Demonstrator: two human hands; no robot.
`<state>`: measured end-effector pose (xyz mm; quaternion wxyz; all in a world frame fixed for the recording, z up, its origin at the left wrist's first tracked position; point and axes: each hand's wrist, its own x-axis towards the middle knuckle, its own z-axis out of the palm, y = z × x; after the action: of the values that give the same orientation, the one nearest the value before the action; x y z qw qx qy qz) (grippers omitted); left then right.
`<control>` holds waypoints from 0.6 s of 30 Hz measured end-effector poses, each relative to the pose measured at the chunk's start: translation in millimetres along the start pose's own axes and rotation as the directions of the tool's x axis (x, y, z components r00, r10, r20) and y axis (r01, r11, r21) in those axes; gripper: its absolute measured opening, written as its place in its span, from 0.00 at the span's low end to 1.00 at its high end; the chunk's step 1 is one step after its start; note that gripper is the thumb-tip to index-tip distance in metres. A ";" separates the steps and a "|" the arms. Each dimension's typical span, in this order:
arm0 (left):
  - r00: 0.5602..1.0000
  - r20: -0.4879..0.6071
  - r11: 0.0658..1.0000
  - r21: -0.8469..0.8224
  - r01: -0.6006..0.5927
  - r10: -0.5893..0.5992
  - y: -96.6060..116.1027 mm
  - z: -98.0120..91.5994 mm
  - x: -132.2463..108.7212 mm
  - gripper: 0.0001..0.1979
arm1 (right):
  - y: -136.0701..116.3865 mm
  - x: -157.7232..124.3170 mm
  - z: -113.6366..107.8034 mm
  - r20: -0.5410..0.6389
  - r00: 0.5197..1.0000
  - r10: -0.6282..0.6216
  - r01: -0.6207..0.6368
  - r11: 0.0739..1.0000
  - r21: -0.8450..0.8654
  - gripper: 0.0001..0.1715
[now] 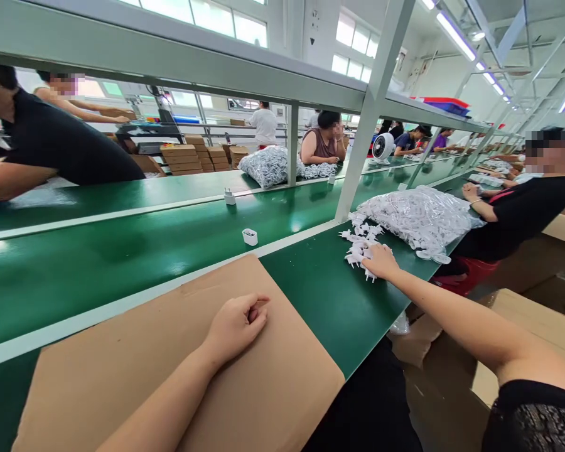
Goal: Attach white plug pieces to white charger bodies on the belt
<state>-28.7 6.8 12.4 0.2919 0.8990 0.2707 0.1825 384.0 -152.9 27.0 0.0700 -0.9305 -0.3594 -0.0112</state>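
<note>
My left hand (238, 326) rests on a flat brown cardboard sheet (141, 351), fingers curled in, with nothing visible in them. To the right, my right arm is stretched out to a loose pile of white two-pin charger plugs (358, 242) on the green bench. There my right hand (380, 260) has its fingers closed on a plug at the near side of the pile; its fingertips are partly hidden among the plugs. Behind the pile lies a clear bag (419, 216) full of white plugs. Two single plugs, one nearer (250, 236) and one farther (230, 197), stand on the green belt.
A slanting metal post (374, 113) rises beside the pile and carries a long shelf (207, 56) overhead. Another bag of plugs (266, 166) lies across the belt. Co-workers sit along both sides, one in black (527, 213) close on the right. Open cardboard boxes (537, 333) stand below right.
</note>
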 end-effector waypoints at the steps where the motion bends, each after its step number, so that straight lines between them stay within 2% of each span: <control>1: 1.000 -0.003 1.000 -0.002 0.001 -0.001 0.9 -0.4 -0.3 0.18 | -3.2 8.3 -2.0 -0.021 1.000 -0.002 0.002 1.000 0.000 0.31; 6: 1.000 -0.008 1.000 0.008 0.000 0.001 1.3 -0.4 -1.2 0.18 | -17.8 81.6 -25.0 -0.118 0.993 0.009 -0.008 1.000 0.011 0.30; 11: 0.999 -0.023 0.999 0.037 -0.031 0.031 -3.9 3.1 1.2 0.16 | -34.4 155.8 -30.9 -0.080 0.997 -0.001 0.003 1.000 0.028 0.34; 14: 0.999 -0.022 0.998 0.041 -0.037 0.038 -5.7 4.7 3.4 0.15 | -43.1 183.6 -22.2 -0.025 1.000 0.014 -0.013 0.999 0.036 0.34; 18: 0.999 -0.030 0.999 -0.005 -0.034 0.034 -6.5 5.6 5.6 0.13 | -44.5 201.0 -13.5 -0.017 0.999 -0.038 0.039 0.998 0.050 0.27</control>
<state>-24.1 12.1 5.1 0.2871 0.8998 0.2593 0.2017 503.5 11.9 60.1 0.0963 -0.9212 -0.3769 -0.0111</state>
